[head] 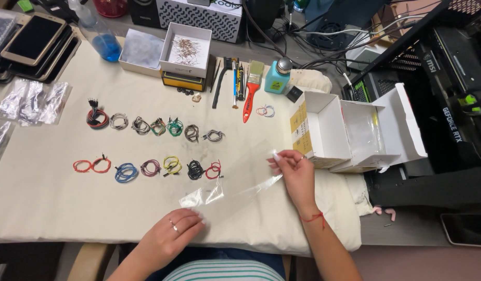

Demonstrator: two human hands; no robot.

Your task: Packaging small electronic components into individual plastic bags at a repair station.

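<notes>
A clear plastic bag lies flat on the cream cloth near the front edge. My left hand presses on its near left corner, fingers curled, a ring on one finger. My right hand pinches the bag's far right edge between thumb and fingers; a red thread circles that wrist. Just beyond the bag, two rows of small coiled wire bundles in red, blue, yellow, black and grey lie on the cloth.
An open white cardboard box sits right of my right hand. Farther back are a red-handled brush, a teal bottle, a white box of small parts, stacked phones and a computer case at right.
</notes>
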